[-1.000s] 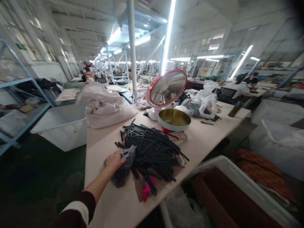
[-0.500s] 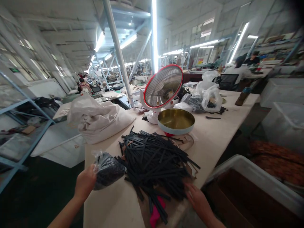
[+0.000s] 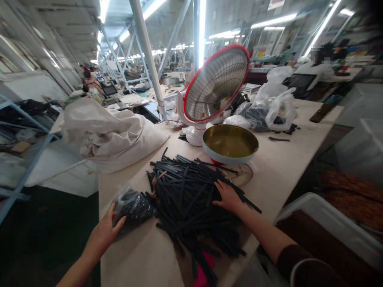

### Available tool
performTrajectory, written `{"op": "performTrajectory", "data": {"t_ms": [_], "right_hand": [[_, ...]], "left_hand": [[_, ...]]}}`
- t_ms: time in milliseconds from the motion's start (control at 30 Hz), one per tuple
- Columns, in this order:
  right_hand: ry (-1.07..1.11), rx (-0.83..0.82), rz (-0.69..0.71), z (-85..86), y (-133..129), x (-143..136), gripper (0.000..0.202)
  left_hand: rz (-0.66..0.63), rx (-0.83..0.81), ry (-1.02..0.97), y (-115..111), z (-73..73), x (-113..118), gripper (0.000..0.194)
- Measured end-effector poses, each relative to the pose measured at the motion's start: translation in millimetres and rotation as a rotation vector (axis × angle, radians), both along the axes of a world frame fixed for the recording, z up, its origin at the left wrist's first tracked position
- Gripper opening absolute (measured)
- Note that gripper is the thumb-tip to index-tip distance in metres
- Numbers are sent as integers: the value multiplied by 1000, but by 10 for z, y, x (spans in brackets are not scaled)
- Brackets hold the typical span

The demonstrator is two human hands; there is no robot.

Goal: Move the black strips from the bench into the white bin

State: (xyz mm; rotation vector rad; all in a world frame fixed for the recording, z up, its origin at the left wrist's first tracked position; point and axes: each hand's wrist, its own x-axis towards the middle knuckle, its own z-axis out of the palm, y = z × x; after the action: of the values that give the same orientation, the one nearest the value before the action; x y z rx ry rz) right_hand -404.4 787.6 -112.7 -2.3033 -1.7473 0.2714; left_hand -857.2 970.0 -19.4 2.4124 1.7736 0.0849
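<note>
A large heap of black strips (image 3: 185, 191) covers the middle of the table. My right hand (image 3: 229, 197) lies on the heap's right side, fingers stretched out and spread. At the heap's left edge, a clear plastic bag (image 3: 134, 209) filled with dark pieces rests on the tabletop. My left hand (image 3: 104, 229) touches the bag's left side, its thumb apart from the fingers. Under the near end of the strips, something bright pink (image 3: 203, 271) shows in part.
Behind the heap stand a round gold-lined pan (image 3: 230, 143) and a red-rimmed dish heater (image 3: 217, 85). A white sack (image 3: 113, 135) slumps at left, with plastic bags (image 3: 278, 105) at back right. A bin (image 3: 326, 223) stands beside the table's right edge. Other people sit farther off.
My right hand has moved from the heap's near right edge up onto the strips. My left hand has loosened from the bag, which sits lower on the table. The view has shifted closer.
</note>
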Motion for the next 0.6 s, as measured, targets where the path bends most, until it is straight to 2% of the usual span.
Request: {"op": "performTrajectory", "data": {"t_ms": [67,133,200,267,300,333,367,433,500,600], "right_hand": [[3,-11,33,-16,285,26,90],[10,-16,36,-43,590,15,91],[16,-14,4,-86,887,3,91],[21,-18,-50,-145,1157,17,89],[24,-26,-80,-179,1275,37,89],[29,-39,-108,-213,1380,64,88],[34,-54,-133,-248,1470,95,89],[50,-92,-169,-315,1604,153,90],[74,-128,-184,-370,1678,179,89],[111,-155,-195,-407,1696,131,82]], "left_hand": [[-78,84,-23,42,73,58,62],[-174,132,-87,-18,127,208,55],[-209,-11,-204,-206,59,406,49],[-169,-406,-344,-478,-200,595,49],[-109,-639,-428,-616,-392,677,54],[-1,-803,-506,-739,-606,751,61],[94,-900,-588,-834,-823,821,65],[379,-946,-713,-914,-1192,964,66],[540,-881,-790,-851,-1412,1125,71],[546,-751,-816,-608,-1517,1355,83]]}}
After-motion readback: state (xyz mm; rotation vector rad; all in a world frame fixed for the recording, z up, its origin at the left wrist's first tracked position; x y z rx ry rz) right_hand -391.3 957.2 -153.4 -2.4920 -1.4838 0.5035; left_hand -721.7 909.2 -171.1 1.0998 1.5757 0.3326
